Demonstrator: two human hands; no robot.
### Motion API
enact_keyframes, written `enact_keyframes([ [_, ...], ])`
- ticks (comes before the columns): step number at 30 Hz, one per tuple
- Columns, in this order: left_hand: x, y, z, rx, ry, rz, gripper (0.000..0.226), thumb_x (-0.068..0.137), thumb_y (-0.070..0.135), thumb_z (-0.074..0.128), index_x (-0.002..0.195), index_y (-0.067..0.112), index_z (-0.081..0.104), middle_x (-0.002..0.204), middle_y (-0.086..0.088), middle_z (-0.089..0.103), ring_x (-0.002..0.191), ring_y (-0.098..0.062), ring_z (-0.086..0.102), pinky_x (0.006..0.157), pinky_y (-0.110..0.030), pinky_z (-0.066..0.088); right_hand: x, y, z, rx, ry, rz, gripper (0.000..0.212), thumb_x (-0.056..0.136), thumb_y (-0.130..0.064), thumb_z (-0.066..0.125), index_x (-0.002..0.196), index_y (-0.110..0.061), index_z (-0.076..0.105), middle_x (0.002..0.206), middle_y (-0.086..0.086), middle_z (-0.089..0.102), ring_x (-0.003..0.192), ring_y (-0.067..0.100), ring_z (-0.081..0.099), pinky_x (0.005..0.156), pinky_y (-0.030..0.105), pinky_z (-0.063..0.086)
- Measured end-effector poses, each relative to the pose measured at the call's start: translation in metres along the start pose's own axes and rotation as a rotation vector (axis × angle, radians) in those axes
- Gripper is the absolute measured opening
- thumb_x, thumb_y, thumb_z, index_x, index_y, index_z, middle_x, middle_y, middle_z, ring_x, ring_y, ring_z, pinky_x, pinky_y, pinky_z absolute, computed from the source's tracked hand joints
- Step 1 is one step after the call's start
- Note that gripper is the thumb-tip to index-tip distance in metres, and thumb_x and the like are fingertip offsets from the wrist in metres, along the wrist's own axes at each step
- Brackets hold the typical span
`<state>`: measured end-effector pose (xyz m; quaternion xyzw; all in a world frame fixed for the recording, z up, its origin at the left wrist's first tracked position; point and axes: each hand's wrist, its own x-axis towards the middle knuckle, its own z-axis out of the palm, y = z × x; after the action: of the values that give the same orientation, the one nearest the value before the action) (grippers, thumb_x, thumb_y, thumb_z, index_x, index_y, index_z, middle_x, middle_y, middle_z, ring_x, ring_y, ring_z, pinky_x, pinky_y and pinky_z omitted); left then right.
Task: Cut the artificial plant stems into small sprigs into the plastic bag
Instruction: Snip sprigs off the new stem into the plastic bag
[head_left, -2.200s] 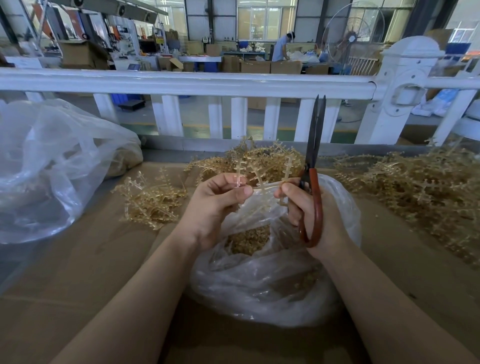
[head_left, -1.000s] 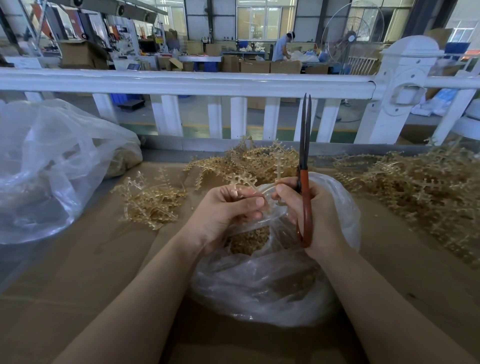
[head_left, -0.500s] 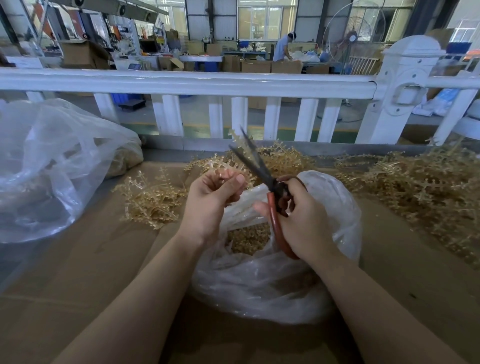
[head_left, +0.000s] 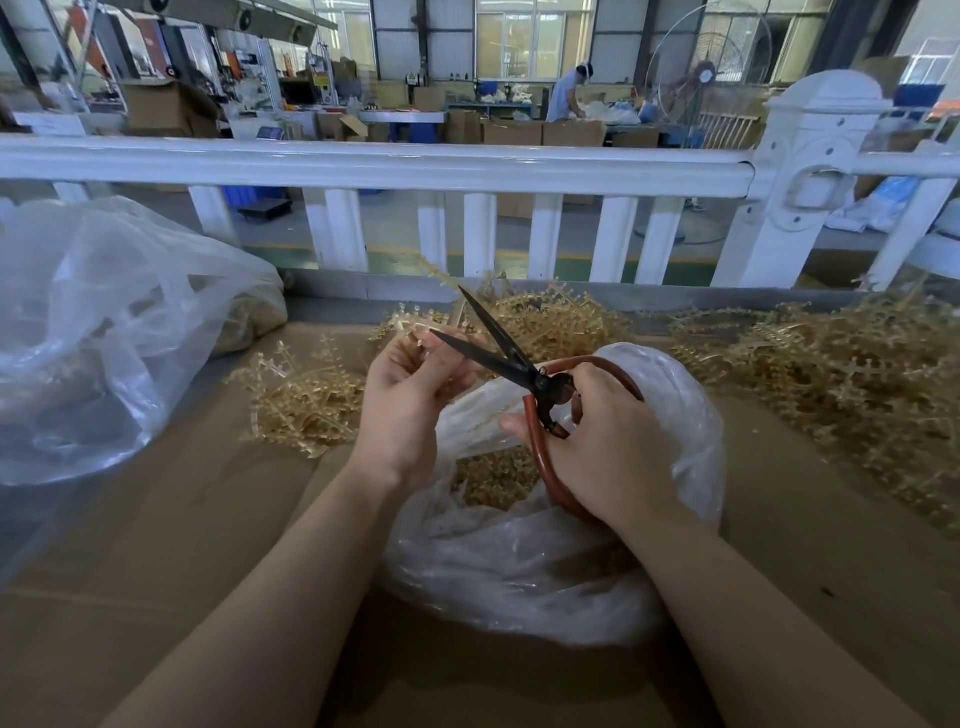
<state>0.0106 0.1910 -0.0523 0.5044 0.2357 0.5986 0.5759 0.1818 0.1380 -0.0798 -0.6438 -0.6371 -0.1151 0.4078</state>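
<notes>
1. Our left hand (head_left: 402, 400) pinches a pale tan plastic plant stem (head_left: 415, 325) above the clear plastic bag (head_left: 545, 561) on the cardboard-covered tabletop (head_left: 182, 519).
2. Our right hand (head_left: 605, 441) grips red-handled black scissors (head_left: 511, 358), blades parted at the stem.
3. Cut sprigs (head_left: 493, 475) lie inside the bag.

You are working bare-armed: both of your forearms are showing uncovered from the bottom edge of the view up to the wrists, with no sleeve or cuff reaching into sight. Your left hand (head_left: 410, 400) is wearing no glove, ring or band that can be seen, and your right hand (head_left: 608, 447) is showing bare in the same way. Your wrists are carrying no watch or strap. Your fingernails are looking short and unpainted where they are showing. Nothing more of your body is coming into view.
</notes>
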Motion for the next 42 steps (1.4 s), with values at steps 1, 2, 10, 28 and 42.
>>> enact_keyframes([
  [1,0.0000,-0.0001,-0.0003,0.002,-0.003,0.001,0.012,0.096,0.004,0.056,0.090,0.008,0.064,0.084,-0.005,0.068,0.078,-0.017,0.058,0.075,-0.027,0.049,0.0001,0.0001,0.0001,0.002,-0.001,0.000,0.069,0.073,-0.088,0.044,0.087,-0.021,0.054,0.075,-0.011,0.055,0.067,0.009,0.054,0.059,0.029,0.051],
  [2,0.0001,-0.0002,-0.0007,0.007,-0.007,0.005,0.009,0.095,0.006,0.057,0.090,0.008,0.064,0.084,-0.004,0.069,0.078,-0.017,0.059,0.076,-0.026,0.050,0.0000,0.0000,0.0001,0.003,-0.002,-0.002,0.070,0.072,-0.089,0.041,0.086,-0.022,0.053,0.075,-0.012,0.055,0.067,0.009,0.054,0.058,0.028,0.051],
  [10,-0.0005,-0.0059,0.0007,0.127,-0.030,0.055,0.023,0.084,0.017,0.067,0.098,-0.001,0.063,0.076,-0.001,0.071,0.073,-0.011,0.067,0.073,-0.021,0.052,0.0000,0.0027,0.0000,0.046,-0.032,0.012,0.055,0.074,-0.079,0.058,0.084,-0.026,0.049,0.074,-0.016,0.048,0.067,0.005,0.050,0.059,0.025,0.046],
  [28,0.0012,-0.0073,-0.0019,0.083,-0.047,0.072,0.009,0.083,0.010,0.067,0.087,0.003,0.066,0.074,-0.007,0.070,0.071,-0.015,0.065,0.076,-0.026,0.054,-0.0024,0.0004,0.0001,0.003,-0.009,0.050,0.057,0.071,-0.090,0.046,0.073,-0.033,0.044,0.059,-0.020,0.045,0.053,-0.002,0.046,0.048,0.016,0.034],
  [42,0.0003,-0.0055,-0.0030,0.059,-0.047,0.093,0.005,0.080,0.008,0.069,0.078,0.007,0.064,0.071,-0.006,0.067,0.068,-0.015,0.062,0.074,-0.024,0.052,-0.0024,0.0022,-0.0001,-0.028,0.012,0.041,0.061,0.071,-0.093,0.043,0.077,-0.033,0.045,0.063,-0.018,0.048,0.054,0.000,0.047,0.047,0.016,0.035],
])
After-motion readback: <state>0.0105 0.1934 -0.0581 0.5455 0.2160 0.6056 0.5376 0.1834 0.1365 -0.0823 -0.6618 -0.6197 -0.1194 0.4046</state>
